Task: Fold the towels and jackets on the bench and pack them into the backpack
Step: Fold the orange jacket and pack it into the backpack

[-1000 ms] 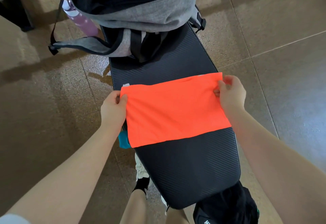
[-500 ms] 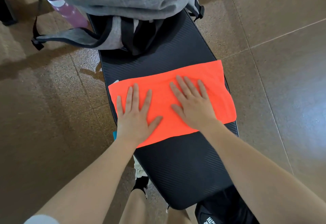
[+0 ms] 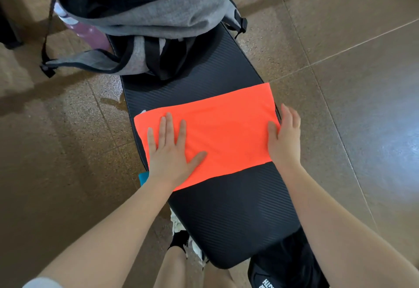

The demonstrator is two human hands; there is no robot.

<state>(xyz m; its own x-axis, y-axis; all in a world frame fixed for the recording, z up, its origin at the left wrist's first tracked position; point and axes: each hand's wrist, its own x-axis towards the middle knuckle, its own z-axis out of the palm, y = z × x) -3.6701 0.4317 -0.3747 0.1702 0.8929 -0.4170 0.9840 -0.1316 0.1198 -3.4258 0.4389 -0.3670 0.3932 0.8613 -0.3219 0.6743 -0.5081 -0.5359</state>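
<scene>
Sliding outward since half a second ago, the right hand (image 3: 286, 137) now rests flat-fingered at the right edge of the orange towel (image 3: 217, 126) while the left hand (image 3: 171, 149) presses it with fingers spread, so smoothing looks done and another fold likely follows. The towel lies mid-frame across the black ribbed bench (image 3: 229, 210); the open grey backpack (image 3: 145, 8) sits at the top, over brown floor tiles (image 3: 362, 83).

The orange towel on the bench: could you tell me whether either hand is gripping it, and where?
Neither grips it: the left hand presses flat on the orange towel, the right hand touches its right edge.
</scene>
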